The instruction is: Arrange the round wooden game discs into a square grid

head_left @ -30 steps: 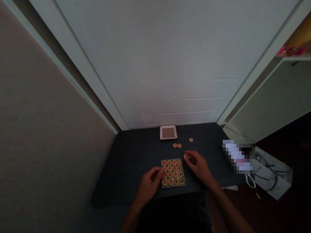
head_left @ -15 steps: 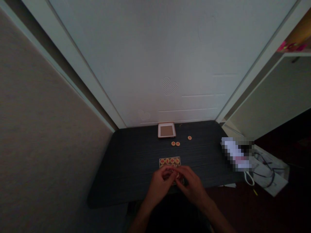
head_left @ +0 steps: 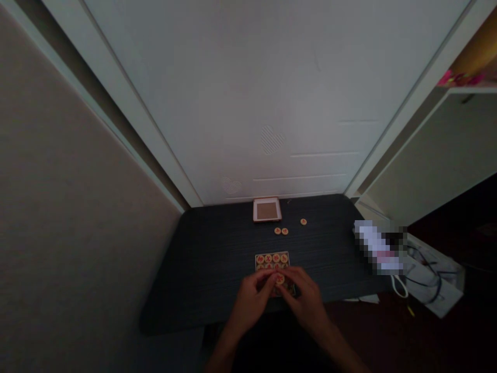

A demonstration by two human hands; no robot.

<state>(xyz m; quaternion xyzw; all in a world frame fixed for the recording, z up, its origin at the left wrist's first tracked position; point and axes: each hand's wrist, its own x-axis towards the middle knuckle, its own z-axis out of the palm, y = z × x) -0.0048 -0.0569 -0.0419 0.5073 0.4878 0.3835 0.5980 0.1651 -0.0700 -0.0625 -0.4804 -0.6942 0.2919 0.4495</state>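
1. Both hands meet low over the dark table (head_left: 217,259), fingertips curled together. Between them, the left hand (head_left: 250,298) and the right hand (head_left: 305,298) grip one round piece (head_left: 280,279), pale with a red mark, its face turned up.
2. Directly beneath the hands, near the table's front edge, lies a square tray (head_left: 272,253). Its far row shows four round pieces (head_left: 268,258) with red characters; a second row peeks out, and fingers hide much of the rest.
3. Beyond the tray, two loose pieces (head_left: 277,231) sit side by side on the table. Another single piece (head_left: 303,221) lies apart from them, farther back and to the right.
4. Against the back of the table rests a shallow box (head_left: 267,211) — pale rim, brown middle.
5. From where I stand, a tall white panel (head_left: 233,93) rises behind, with faint striped hearts (head_left: 272,140) on it.
6. Off to the right — a pixelated white object (head_left: 375,246) and a pale box (head_left: 440,300) with dark cables (head_left: 438,287).
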